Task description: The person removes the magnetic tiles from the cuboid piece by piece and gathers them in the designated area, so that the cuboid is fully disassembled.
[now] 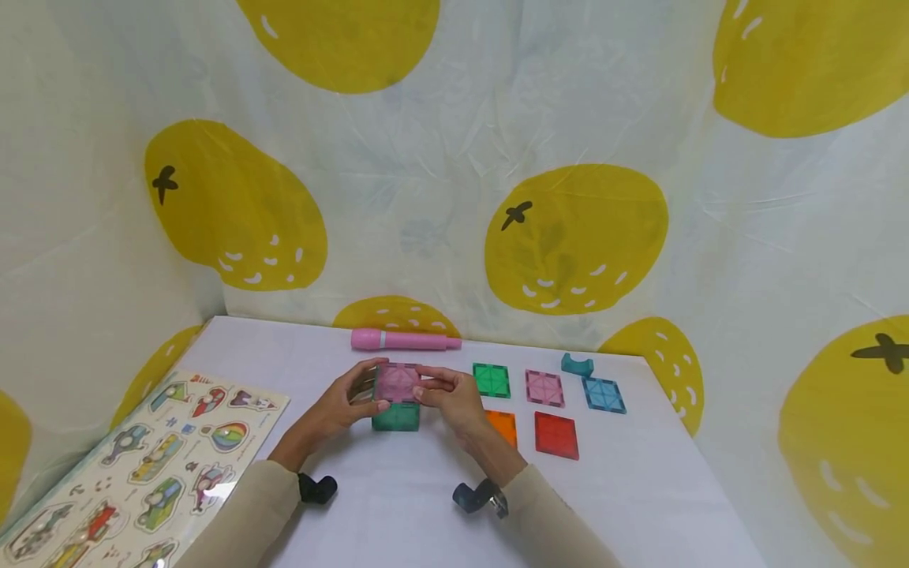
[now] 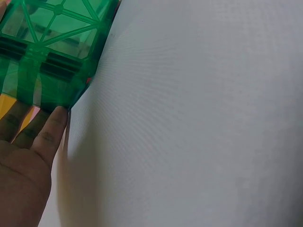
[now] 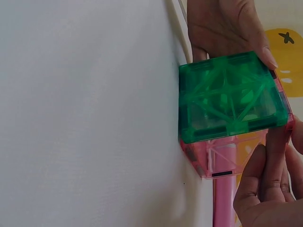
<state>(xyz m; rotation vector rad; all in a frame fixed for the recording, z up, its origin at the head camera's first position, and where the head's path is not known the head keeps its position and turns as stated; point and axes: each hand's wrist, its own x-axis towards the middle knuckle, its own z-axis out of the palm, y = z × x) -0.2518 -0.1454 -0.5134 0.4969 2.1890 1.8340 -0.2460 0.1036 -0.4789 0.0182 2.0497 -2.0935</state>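
Between both hands stands a small box of see-through magnetic tiles. Its green tile faces front, and a pink magnetic tile lies over the top. My left hand holds the box from the left, thumb at the front corner and fingers along the side. From the right, my right hand pinches the pink tile's edge between thumb and fingers. In the right wrist view, pink side walls show next to the green face. The left wrist view shows left fingers against the green tile's edge.
To the right lie loose tiles: green, pink, blue, orange and red. A teal curved piece touches the blue one. Behind is a pink wand-like toy; a picture puzzle board lies left.
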